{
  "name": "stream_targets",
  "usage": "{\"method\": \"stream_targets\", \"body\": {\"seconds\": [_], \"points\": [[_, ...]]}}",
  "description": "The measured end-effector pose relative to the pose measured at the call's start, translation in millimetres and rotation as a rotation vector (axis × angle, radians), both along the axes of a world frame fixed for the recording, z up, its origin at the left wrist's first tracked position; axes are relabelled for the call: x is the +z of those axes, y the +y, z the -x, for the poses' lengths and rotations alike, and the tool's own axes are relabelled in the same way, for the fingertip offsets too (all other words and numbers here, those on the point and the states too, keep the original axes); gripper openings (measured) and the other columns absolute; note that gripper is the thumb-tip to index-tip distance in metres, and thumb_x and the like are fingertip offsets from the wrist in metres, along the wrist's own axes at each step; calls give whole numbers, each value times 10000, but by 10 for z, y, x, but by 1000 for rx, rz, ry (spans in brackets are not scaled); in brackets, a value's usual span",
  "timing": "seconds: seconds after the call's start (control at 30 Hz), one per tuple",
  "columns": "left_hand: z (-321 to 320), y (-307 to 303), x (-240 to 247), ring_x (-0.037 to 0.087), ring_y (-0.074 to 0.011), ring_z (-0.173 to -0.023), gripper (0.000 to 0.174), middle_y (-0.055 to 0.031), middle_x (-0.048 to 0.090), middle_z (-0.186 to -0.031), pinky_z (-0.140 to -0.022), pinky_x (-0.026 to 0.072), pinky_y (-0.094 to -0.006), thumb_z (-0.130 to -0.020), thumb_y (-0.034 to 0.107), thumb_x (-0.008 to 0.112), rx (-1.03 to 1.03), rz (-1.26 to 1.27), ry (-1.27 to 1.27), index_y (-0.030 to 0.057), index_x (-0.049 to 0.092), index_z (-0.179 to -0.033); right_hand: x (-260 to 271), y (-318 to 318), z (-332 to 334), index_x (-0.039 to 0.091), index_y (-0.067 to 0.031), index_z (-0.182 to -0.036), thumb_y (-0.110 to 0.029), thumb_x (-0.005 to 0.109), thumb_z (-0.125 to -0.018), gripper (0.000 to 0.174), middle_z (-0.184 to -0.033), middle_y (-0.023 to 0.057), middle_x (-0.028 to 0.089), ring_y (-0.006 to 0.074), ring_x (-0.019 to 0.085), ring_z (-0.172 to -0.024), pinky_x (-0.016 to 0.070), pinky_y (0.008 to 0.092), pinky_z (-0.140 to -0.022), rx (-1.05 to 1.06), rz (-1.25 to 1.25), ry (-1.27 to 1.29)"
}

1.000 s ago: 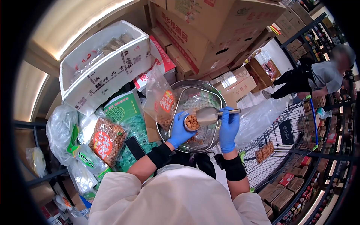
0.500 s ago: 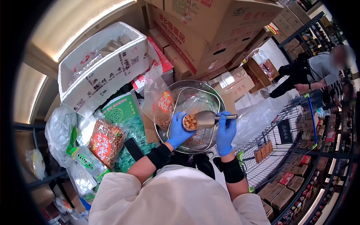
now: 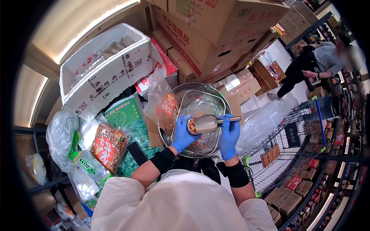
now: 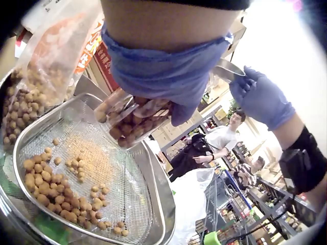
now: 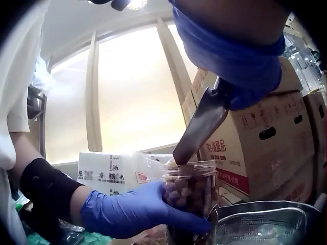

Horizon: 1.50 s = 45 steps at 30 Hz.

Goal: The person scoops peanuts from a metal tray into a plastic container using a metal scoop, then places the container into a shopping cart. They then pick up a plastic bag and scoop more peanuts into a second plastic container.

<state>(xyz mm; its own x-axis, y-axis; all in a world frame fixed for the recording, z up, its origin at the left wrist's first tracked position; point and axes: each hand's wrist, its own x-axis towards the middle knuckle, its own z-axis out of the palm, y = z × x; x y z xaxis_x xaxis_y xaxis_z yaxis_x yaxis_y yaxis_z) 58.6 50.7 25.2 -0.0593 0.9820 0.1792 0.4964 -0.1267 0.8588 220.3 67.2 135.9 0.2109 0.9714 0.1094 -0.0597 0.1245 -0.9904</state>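
Note:
My gloved left hand (image 3: 182, 135) grips a clear jar (image 5: 190, 190) of round, brown nut-like pieces, holding it over a wire-mesh basket (image 4: 159, 201). In the right wrist view the jar stands upright, filled close to its rim. A metal scoop (image 3: 207, 124) is held by its handle in my gloved right hand (image 3: 230, 138). The scoop slopes downward, its tip right at the jar's mouth, and covers part of the opening in the head view. Loose brown pieces (image 4: 56, 196) lie on the mesh. An open plastic bag (image 3: 162, 104) of similar pieces leans beside the basket.
A round metal pan (image 3: 224, 93) surrounds the basket. To the left lie a filled bag (image 3: 111, 146), a phone (image 3: 137, 153) and a white foam box (image 3: 110, 79). Cardboard boxes (image 3: 219, 38) rise behind. A shopping cart (image 3: 266, 175) stands at right, with people beyond.
My right hand has moved left, bringing the scoop from beside the jar to over its mouth. The left hand and jar have barely shifted. A bystander at the right has moved.

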Motion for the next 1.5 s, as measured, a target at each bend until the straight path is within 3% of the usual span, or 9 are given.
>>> {"method": "stream_targets", "body": {"seconds": [0.17,0.3,0.83,0.9,1.07,1.2,1.27,1.3,1.5], "points": [[-7,-13,-3,426,-331,-1163,885,-163,382,-1215,-1016,399,-389,-540,263,887,22,-3,-39,68,411,-1260,81,47,6,540,-19,-1074,-248,525,-986,246,-949,53,614,95,579,-835,494,251,-740,-54,155,171],[-6,-11,68,431,-331,-1159,877,-163,384,-1213,-1016,398,-388,-542,278,885,23,6,-40,57,418,-1252,-323,129,-43,557,-43,-990,-258,533,-981,216,-895,30,619,77,579,-770,494,234,-678,-61,243,185],[52,21,56,437,-300,-1153,849,-129,388,-1206,-1016,393,-382,-550,191,862,45,-7,-25,65,433,-1272,-554,86,-228,569,-84,-1027,-307,546,-965,232,-903,26,623,98,595,-812,504,279,-732,-70,381,264],[71,2,58,436,-298,-1158,860,-130,376,-1210,-1015,395,-384,-551,198,866,66,20,-57,59,420,-1274,-757,130,-390,558,-69,-1016,-254,562,-956,194,-921,36,631,125,612,-798,521,288,-695,-85,386,561],[198,-38,-23,455,-300,-1167,864,-138,367,-1225,-1017,403,-374,-557,216,869,114,25,-25,32,414,-1268,-1274,165,-516,569,-84,-1031,-224,561,-945,164,-951,48,647,149,631,-854,527,306,-782,-222,505,542],[268,-108,14,456,-295,-1167,864,-132,361,-1235,-1013,406,-375,-562,214,867,128,-5,-17,17,406,-1265,-2231,144,-581,569,-56,-994,-217,554,-943,170,-969,87,619,199,610,-937,521,316,-847,-89,631,610],[300,-147,25,458,-291,-1165,867,-129,362,-1234,-1011,408,-379,-561,213,867,136,10,-2,9,400,-1263,-2387,85,-543,558,-34,-1001,-139,578,-924,132,-986,100,611,190,596,-949,520,280,-836,223,415,-135],[308,-172,39,453,-298,-1164,867,-133,362,-1225,-1004,410,-383,-562,217,869,132,37,-30,15,395,-1260,-2380,83,-510,541,5,-1015,-32,563,-911,112,-986,101,615,165,595,-909,517,255,-844,268,404,-220],[300,-279,23,443,-317,-1151,869,-148,363,-1205,-990,412,-393,-561,228,870,119,54,63,32,385,-1255,-2430,121,-396,527,22,-1039,9,556,-907,135,-978,91,622,149,614,-842,499,236,-810,223,368,-336]]}}
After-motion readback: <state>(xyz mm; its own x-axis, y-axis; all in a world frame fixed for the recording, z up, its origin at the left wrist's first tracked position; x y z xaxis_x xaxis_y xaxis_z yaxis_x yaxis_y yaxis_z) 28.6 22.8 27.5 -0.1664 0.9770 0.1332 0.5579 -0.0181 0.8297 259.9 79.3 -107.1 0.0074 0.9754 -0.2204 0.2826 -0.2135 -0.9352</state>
